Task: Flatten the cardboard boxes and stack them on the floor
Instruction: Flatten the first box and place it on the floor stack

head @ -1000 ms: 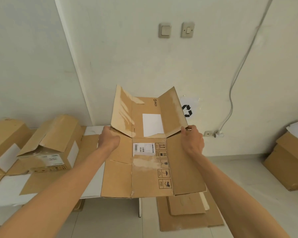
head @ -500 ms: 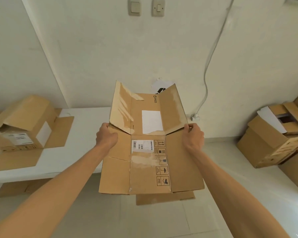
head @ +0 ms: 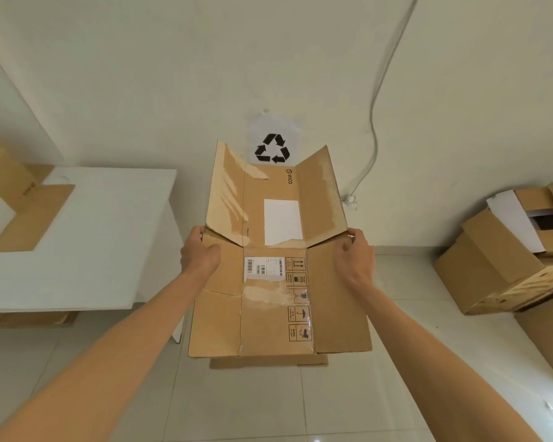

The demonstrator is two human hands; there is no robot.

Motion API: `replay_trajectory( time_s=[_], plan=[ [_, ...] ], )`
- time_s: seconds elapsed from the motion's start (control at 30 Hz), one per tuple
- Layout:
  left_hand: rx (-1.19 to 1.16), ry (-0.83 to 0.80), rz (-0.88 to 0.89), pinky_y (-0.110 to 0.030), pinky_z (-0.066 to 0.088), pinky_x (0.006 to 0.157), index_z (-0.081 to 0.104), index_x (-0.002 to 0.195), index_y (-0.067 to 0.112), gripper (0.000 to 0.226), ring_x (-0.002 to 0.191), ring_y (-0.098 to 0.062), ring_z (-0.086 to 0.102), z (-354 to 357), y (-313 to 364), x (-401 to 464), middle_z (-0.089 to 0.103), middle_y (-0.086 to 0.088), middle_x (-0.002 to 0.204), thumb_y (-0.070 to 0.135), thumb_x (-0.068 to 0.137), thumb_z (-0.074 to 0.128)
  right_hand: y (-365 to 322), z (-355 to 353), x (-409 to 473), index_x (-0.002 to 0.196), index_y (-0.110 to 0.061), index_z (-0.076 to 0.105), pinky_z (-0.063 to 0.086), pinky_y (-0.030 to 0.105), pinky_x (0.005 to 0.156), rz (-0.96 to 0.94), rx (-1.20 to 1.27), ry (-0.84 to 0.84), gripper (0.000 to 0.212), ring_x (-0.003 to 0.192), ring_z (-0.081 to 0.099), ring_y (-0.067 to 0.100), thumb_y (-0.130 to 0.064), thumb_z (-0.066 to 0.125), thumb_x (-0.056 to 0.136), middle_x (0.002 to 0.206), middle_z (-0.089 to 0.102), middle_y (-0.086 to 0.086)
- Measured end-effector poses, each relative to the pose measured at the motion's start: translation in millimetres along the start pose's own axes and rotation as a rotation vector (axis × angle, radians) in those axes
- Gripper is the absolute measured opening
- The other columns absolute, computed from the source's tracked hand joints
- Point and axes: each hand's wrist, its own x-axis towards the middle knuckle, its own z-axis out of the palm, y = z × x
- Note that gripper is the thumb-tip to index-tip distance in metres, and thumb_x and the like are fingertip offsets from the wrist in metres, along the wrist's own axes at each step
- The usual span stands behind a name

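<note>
The left hand (head: 201, 254) is closed over the left edge of a flattened brown cardboard box with a barcode label and printed handling symbols (head: 276, 282), thumb on the upper face; the right hand (head: 355, 257) grips the opposite edge the same way, fingers curled under the board. Both hold at the crease where the far flaps begin, and those flaps fold upward toward the wall, showing a white sticker and torn tape marks.

Compared with a second ago, the grip and the box's shape are unchanged, but the view has swung to the right: the white table (head: 115, 224) that sat behind the box now lies off to the left, its right edge just clear of the board. Directly under the near edge of the held box, a strip of flat brown cardboard on the floor (head: 268, 361) peeks out, so the carried box now hangs over the pile. A paper sign with a black recycling symbol (head: 272, 149) is on the wall straight ahead.

That suggests flattening of this box is finished and it is lined up for lowering onto the stack. Unflattened brown boxes (head: 505, 260) wait at the right wall, and another open box (head: 10, 199) sits at the table's left end, so more work remains.
</note>
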Motion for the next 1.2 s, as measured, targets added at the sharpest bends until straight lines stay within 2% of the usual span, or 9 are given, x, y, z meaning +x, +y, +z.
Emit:
replay_trajectory(
  time_s=[0.13,0.23,0.3,0.4,0.53,0.73,0.9,1.03,1.2],
  plan=[
    [-0.015,-0.050,-0.032,-0.039,0.058,0.070,0.053,0.128,0.025,0.049,0.084,-0.024,0.065,42.2,-21.9,22.2,0.065,-0.006,0.106,0.002,0.084,0.052,39.9,21.7,28.4,0.139,-0.017,0.051,0.059,0.043,0.067,-0.034,-0.013,-0.078,0.046,0.072,0.065,0.017,-0.012,0.054,0.093,0.077,0.064,-0.007],
    [-0.035,-0.099,-0.050,-0.032,0.052,0.063,0.054,0.124,0.021,0.046,0.080,-0.021,0.063,72.0,-50.7,40.6,0.065,-0.007,0.100,-0.002,0.085,0.050,76.3,52.3,45.1,0.143,-0.016,0.048,0.060,0.046,0.074,-0.041,-0.024,-0.122,0.048,0.074,0.064,0.016,-0.010,0.055,0.096,0.081,0.060,-0.011],
    [-0.041,-0.111,-0.055,-0.030,0.050,0.061,0.055,0.121,0.020,0.042,0.075,-0.020,0.061,90.7,-72.0,52.1,0.064,-0.007,0.095,-0.004,0.086,0.050,101.9,75.7,53.9,0.144,-0.015,0.048,0.059,0.044,0.077,-0.049,-0.041,-0.120,0.048,0.080,0.063,0.017,-0.009,0.054,0.097,0.088,0.065,-0.006],
    [-0.046,-0.117,-0.064,-0.031,0.050,0.060,0.056,0.115,0.019,0.039,0.071,-0.021,0.061,125.1,-119.7,76.0,0.065,-0.007,0.089,-0.005,0.086,0.049,148.3,124.2,63.9,0.145,-0.014,0.048,0.054,0.039,0.079,-0.077,-0.050,-0.116,0.048,0.089,0.061,0.019,-0.007,0.051,0.097,0.105,0.068,0.001],
    [-0.056,-0.115,-0.043,-0.031,0.051,0.061,0.057,0.118,0.019,0.041,0.072,-0.019,0.061,171.2,-190.1,111.9,0.064,-0.005,0.090,-0.005,0.086,0.049,215.1,192.7,74.5,0.148,-0.015,0.044,0.052,0.041,0.090,-0.098,-0.056,-0.109,0.050,0.105,0.062,0.027,-0.006,0.048,0.100,0.119,0.068,0.006],
    [-0.106,-0.127,-0.002,-0.028,0.050,0.056,0.058,0.117,0.020,0.042,0.072,-0.019,0.062,240.7,-301.8,162.5,0.066,-0.007,0.090,-0.007,0.087,0.045,315.4,295.5,89.8,0.150,-0.017,0.042,0.049,0.038,0.084,-0.132,-0.037,-0.093,0.050,0.096,0.056,0.021,-0.006,0.047,0.101,0.118,0.067,0.006],
    [-0.132,-0.149,0.025,-0.030,0.051,0.055,0.059,0.117,0.023,0.047,0.077,-0.026,0.067,295.4,-403.9,203.3,0.070,-0.014,0.096,-0.008,0.085,0.044,404.6,378.3,96.7,0.150,-0.017,0.041,0.053,0.047,0.097,-0.163,-0.019,-0.089,0.049,0.112,0.062,0.027,-0.009,0.049,0.103,0.123,0.066,0.005],
    [-0.149,-0.165,0.040,-0.042,0.059,0.069,0.058,0.120,0.023,0.048,0.087,-0.029,0.069,335.1,-469.9,227.9,0.070,-0.012,0.097,-0.007,0.085,0.045,460.7,433.8,101.6,0.150,-0.019,0.039,0.052,0.047,0.098,-0.152,-0.018,-0.096,0.048,0.114,0.062,0.029,-0.012,0.049,0.104,0.125,0.066,0.005],
    [-0.153,-0.190,0.049,-0.045,0.060,0.077,0.057,0.120,0.026,0.047,0.090,-0.028,0.069,376.5,-532.5,255.4,0.070,-0.009,0.100,-0.006,0.086,0.048,522.0,485.8,109.6,0.149,-0.022,0.040,0.052,0.050,0.099,-0.113,0.012,-0.102,0.046,0.115,0.062,0.029,-0.016,0.050,0.105,0.126,0.065,0.005]
  ],
)
